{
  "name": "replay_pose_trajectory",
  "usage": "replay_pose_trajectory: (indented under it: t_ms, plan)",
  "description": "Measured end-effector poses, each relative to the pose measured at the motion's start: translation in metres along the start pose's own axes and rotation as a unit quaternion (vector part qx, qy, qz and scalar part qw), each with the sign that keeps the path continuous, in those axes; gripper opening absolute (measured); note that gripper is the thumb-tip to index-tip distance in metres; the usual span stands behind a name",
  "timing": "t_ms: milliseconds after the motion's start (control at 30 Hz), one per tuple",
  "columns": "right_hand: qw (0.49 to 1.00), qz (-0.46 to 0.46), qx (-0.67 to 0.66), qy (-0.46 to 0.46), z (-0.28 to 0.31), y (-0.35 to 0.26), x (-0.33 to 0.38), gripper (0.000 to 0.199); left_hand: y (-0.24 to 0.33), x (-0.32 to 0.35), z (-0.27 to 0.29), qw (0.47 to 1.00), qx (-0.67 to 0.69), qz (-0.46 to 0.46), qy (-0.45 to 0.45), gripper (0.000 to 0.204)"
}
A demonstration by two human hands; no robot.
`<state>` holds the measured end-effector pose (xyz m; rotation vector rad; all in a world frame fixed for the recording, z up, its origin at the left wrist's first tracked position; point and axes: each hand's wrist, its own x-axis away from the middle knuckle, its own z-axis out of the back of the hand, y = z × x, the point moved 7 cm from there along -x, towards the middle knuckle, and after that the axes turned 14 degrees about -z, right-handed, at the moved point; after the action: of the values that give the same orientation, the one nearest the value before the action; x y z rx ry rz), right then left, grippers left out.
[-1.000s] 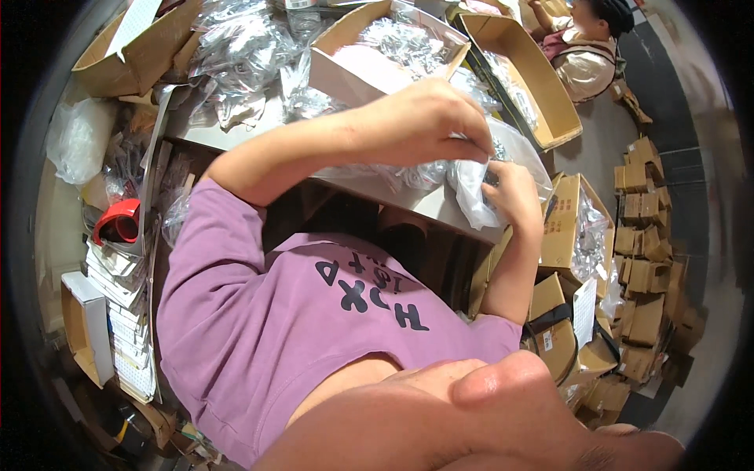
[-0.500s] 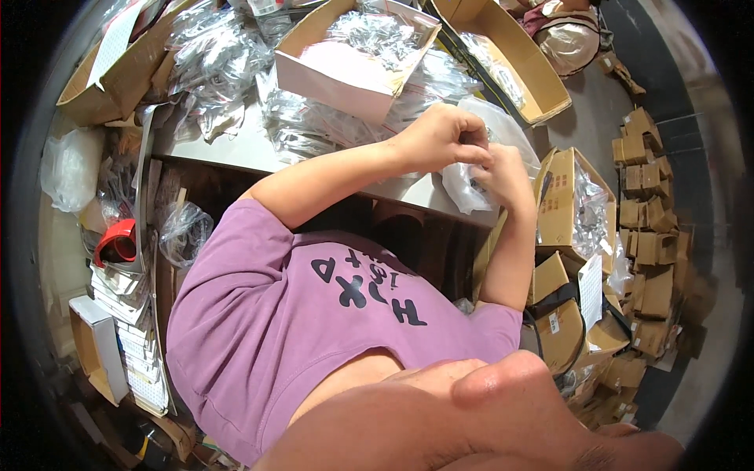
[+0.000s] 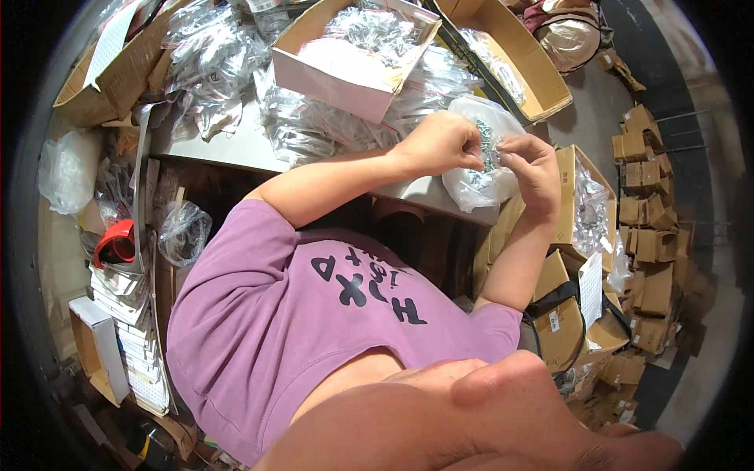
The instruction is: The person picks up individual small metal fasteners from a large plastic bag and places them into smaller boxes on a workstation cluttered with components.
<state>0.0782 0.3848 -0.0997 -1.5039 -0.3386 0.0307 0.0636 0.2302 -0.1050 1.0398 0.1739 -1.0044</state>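
Note:
On the right end of the table lies a translucent plastic bag [image 3: 470,193], its mouth open over many small silvery metal pieces [image 3: 488,140] that look like screws. My left hand [image 3: 441,144] is over the bag's left side, fingers curled closed; anything inside them is hidden. At the bag's right side, my right hand [image 3: 536,169] pinches with thumb and forefinger just above the metal pieces. What sits between those fingertips is too small to name. The two hands are apart, with the metal pieces showing between them.
A white-sided box [image 3: 334,85] of clear packets stands behind my left hand, on heaped plastic packets [image 3: 294,129]. Beyond is a long cardboard box [image 3: 542,86]. An open carton [image 3: 564,228] of packets sits right of the table. Stacked brown cartons [image 3: 648,212] line the far right.
My hands were together at the fingertips; now they have separated, the right one moving rightward. The bag's metal pieces have come into sight between them.

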Motion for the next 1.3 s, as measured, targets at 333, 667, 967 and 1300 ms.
replay_pose_trajectory:
  t_ms: [333, 667, 967, 1300]
  plan:
    - [0.997, -0.008, 0.067, -0.037, -0.011, -0.007, -0.002, 0.012, -0.007, -0.001, -0.008, 0.999, 0.029, -0.022, 0.007, 0.021]
    - [0.998, 0.008, 0.066, -0.009, -0.008, -0.03, 0.008, 0.013, 0.001, -0.012, -0.009, 0.994, 0.101, 0.021, 0.026, 0.029]
    - [0.987, -0.005, 0.158, 0.01, -0.007, -0.027, 0.007, 0.014, -0.007, -0.009, -0.019, 0.992, 0.125, 0.006, 0.036, 0.032]
    - [0.889, -0.017, 0.449, 0.092, -0.021, -0.02, 0.001, 0.023, -0.027, 0.01, -0.027, 0.96, 0.264, 0.016, 0.096, 0.028]
